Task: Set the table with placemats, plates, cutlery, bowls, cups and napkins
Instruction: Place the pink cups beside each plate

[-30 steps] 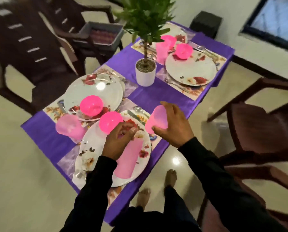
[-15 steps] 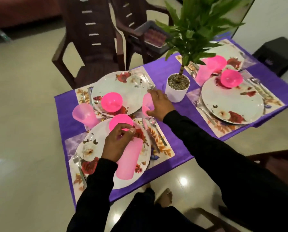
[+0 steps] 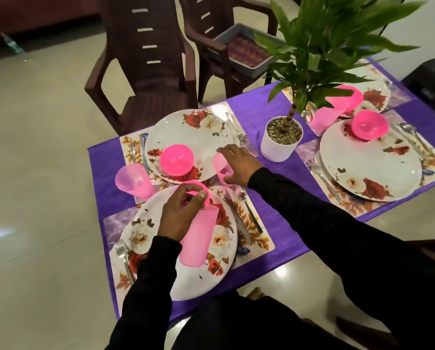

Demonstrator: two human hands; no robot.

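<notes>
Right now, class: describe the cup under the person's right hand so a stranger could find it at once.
Start at the white plant pot mid-table and look left along the purple cloth. The pink cup stands between the two nearest plates, gripped by the right hand. The other near cup stands untouched at the table's left edge.

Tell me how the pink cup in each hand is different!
The cup under the right hand stands on the table beside the far plate; the cup the left hand holds hangs tilted above the near plate. The right hand's cup is mostly hidden by fingers; the left hand's cup shows nearly all of its side. Both are see-through pink.
</notes>
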